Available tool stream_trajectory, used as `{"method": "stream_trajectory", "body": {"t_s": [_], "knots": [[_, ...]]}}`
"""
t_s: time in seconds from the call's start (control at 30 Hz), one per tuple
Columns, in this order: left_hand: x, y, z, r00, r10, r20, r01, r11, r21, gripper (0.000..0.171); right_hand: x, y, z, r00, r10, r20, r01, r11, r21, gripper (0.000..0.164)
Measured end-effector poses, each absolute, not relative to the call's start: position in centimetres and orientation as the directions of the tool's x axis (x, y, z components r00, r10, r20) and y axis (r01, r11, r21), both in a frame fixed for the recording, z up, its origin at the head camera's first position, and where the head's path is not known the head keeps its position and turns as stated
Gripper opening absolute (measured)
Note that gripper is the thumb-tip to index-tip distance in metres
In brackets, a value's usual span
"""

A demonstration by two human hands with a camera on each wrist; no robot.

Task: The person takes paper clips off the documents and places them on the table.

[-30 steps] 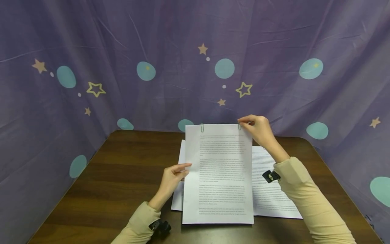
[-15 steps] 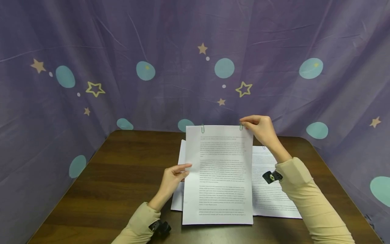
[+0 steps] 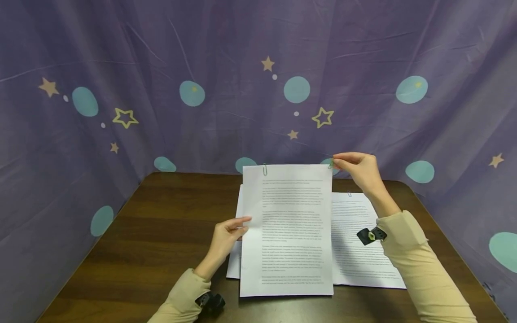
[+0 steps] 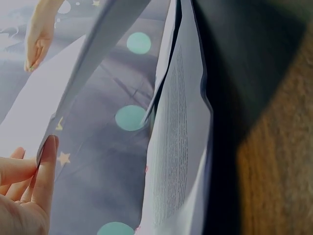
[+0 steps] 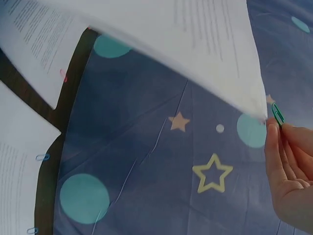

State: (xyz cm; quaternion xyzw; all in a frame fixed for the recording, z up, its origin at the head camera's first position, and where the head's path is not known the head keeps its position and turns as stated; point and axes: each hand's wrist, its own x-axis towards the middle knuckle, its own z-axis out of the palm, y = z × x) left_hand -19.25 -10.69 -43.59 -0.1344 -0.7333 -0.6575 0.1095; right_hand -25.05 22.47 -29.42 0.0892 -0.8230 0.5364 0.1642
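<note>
A stack of printed sheets [image 3: 288, 229] is held up, facing me, above the table. My left hand [image 3: 224, 237] pinches its left edge between thumb and fingers; the left wrist view shows the sheets' edge [image 4: 46, 129] in that grip. A green paper clip [image 3: 265, 170] sits on the top edge, left of the middle. At the top right corner my right hand [image 3: 361, 172] pinches a second green paper clip [image 5: 277, 113] between thumb and fingertips. In the right wrist view that clip stands just beyond the sheets' corner.
More printed sheets [image 3: 359, 251] lie on the brown table [image 3: 161, 233] at right, with blue clips [image 5: 43, 157] on their edge. Other sheets [image 3: 234, 262], with a red clip [image 5: 63, 75], lie partly hidden behind the raised stack. A purple patterned curtain [image 3: 226, 139] hangs behind.
My right hand has moved right, drawing the green paper clip along the top edge to the corner. The raised sheets have shifted slightly left; my left hand keeps its grip.
</note>
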Motion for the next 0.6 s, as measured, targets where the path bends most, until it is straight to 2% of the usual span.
{"method": "stream_trajectory", "body": {"t_s": [0.1, 0.17, 0.33, 0.4, 0.47, 0.6], "knots": [[-19.6, -11.0, -44.3, -0.916, 0.069, 0.396, 0.400, 0.063, 0.914, 0.021, -25.0, 23.5, -29.9, -0.931, 0.030, 0.363, -0.324, 0.384, -0.864, 0.038], [-19.7, -11.1, -44.4, -0.921, 0.062, 0.385, 0.389, 0.061, 0.919, 0.022, -26.9, 25.6, -32.2, -0.930, -0.004, 0.368, -0.358, 0.247, -0.900, 0.033], [-19.2, -11.1, -43.4, -0.965, 0.016, 0.260, 0.260, 0.104, 0.960, 0.023, -26.3, 27.0, -33.0, -0.927, -0.008, 0.376, -0.371, 0.175, -0.912, 0.021], [-18.9, -11.1, -42.9, -0.974, 0.008, 0.227, 0.226, 0.107, 0.968, 0.024, -23.9, 26.0, -31.3, -0.934, 0.035, 0.355, -0.336, 0.250, -0.908, 0.022], [-18.5, -11.1, -42.2, -0.978, 0.004, 0.208, 0.207, 0.111, 0.972, 0.024, -23.7, 26.6, -31.8, -0.945, 0.049, 0.323, -0.301, 0.255, -0.919, 0.022], [-17.8, -11.0, -41.0, -0.981, 0.002, 0.192, 0.190, 0.121, 0.974, 0.024, -26.0, 30.7, -36.2, -0.958, 0.013, 0.285, -0.278, 0.191, -0.942, 0.026]]}}
